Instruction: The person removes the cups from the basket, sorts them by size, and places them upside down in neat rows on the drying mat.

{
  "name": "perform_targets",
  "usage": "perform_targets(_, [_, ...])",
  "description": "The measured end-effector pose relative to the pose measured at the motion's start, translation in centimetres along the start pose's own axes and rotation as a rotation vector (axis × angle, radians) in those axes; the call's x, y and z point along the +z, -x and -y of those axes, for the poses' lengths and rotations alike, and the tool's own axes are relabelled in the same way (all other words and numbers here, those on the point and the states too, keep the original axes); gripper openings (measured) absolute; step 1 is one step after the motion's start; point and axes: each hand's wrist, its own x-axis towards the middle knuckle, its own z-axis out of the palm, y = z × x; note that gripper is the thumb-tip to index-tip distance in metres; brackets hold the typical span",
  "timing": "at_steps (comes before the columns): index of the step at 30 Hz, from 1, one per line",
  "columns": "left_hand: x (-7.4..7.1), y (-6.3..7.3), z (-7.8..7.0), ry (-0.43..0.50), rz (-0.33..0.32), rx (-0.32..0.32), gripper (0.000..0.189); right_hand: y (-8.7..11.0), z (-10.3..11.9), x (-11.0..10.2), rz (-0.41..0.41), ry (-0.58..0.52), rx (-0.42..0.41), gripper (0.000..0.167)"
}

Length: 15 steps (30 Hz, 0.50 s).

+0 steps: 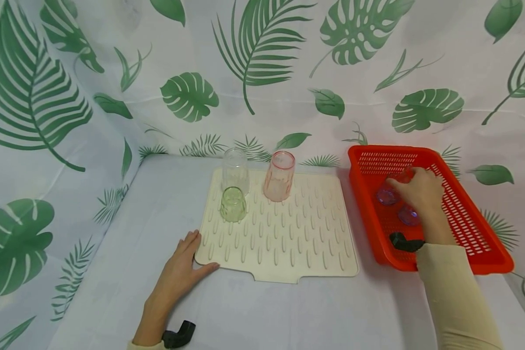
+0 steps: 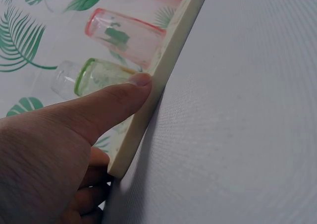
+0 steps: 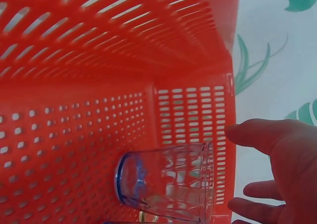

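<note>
My left hand [image 1: 177, 270] rests at the near left corner of a cream ridged drying mat [image 1: 288, 243]. In the left wrist view its thumb [image 2: 119, 97] lies against the mat's front edge. On the mat stand a short green glass [image 1: 234, 205], a tall clear glass [image 1: 235, 163] behind it and a tall pink glass [image 1: 280, 177]. My right hand [image 1: 422, 189] reaches into a red basket [image 1: 369, 238], over glasses with blue-purple bases. In the right wrist view, its fingers are spread near the rim of a clear blue-based glass [image 3: 168, 182].
A second blue-purple glass [image 1: 408, 215] lies in the basket, nearer to me. The basket has slotted walls and stands right of the mat. White cloth [image 1: 323, 316] covers the table. A leaf-printed curtain [image 1: 284, 107] rises behind and at the sides.
</note>
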Motion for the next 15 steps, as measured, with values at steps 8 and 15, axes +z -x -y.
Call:
perform_targets(8, [-0.09, -0.03, -0.06, 0.003, 0.008, -0.004, 0.099, -0.02, -0.11, 0.31, 0.036, 0.074, -0.018, 0.084])
perform_targets(15, [-0.08, -0.01, 0.03, 0.009, 0.007, -0.001, 0.099, -0.15, -0.30, 0.57, 0.121, 0.032, 0.008, 0.092])
